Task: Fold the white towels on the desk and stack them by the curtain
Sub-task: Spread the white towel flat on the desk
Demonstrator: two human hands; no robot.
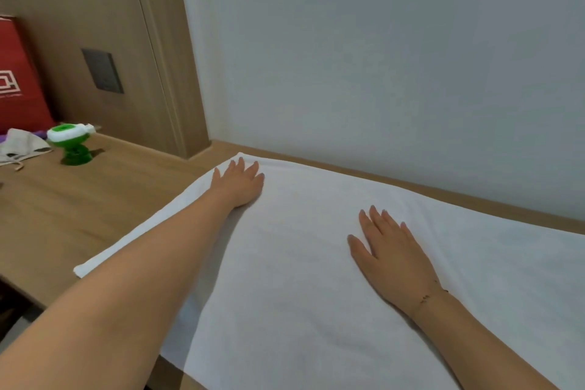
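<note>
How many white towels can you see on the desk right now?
1: the white towel lies spread flat under both hands beside the wall. It runs off the frame's right; others may be out of view.

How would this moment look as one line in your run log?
stage: smoothing | left hand: flat near far corner of white towel | right hand: flat mid-towel | surface: wooden desk | fold: unclear

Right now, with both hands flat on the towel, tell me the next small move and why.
Probably pinch the far left corner under the left hand and fold it toward the right hand. The white towel lies spread flat on the desk, both palms open on it, with no fold visible.
</note>
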